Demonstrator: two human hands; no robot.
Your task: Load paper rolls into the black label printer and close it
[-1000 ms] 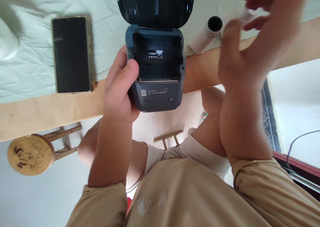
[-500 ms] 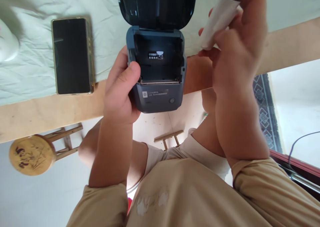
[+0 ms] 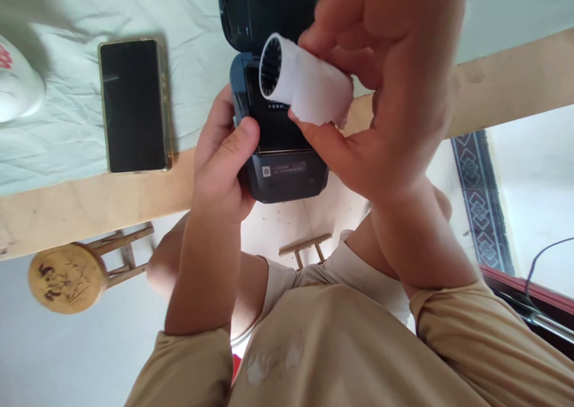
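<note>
A: What has the left hand (image 3: 219, 159) got hold of?

B: A dark device (image 3: 287, 180). The hand is curled round its left side, thumb (image 3: 246, 132) on the near part of that side. The lid (image 3: 251, 12) is raised, just beyond both hands.

A: And the right hand (image 3: 385, 90)?

B: Pinched round a white roll (image 3: 318, 84), thumb underneath and fingertips above. The grip is only as wide as the roll, and the hand is tilted down over the device.

A: Where's the roll exactly?

B: Between the two hands, above the device's open compartment (image 3: 287, 132). It slants, and its hollow end, dark and ribbed inside, points towards the left hand's side. I can't tell whether it touches the device.

A: Does the device rest on anything?

B: I can't tell. It's in front of the near edge of the counter (image 3: 147, 201), and its lower end overhangs towards the body.

A: Anything else around?

B: A phone (image 3: 133, 105) lies dark screen up, left of the left hand, on the pale green cloth (image 3: 72, 21). Farther left is a white rounded object (image 3: 20, 90) with a red mark, cut off by the view. A round wooden stool (image 3: 67, 278) stands on the floor, lower left of that hand.
</note>
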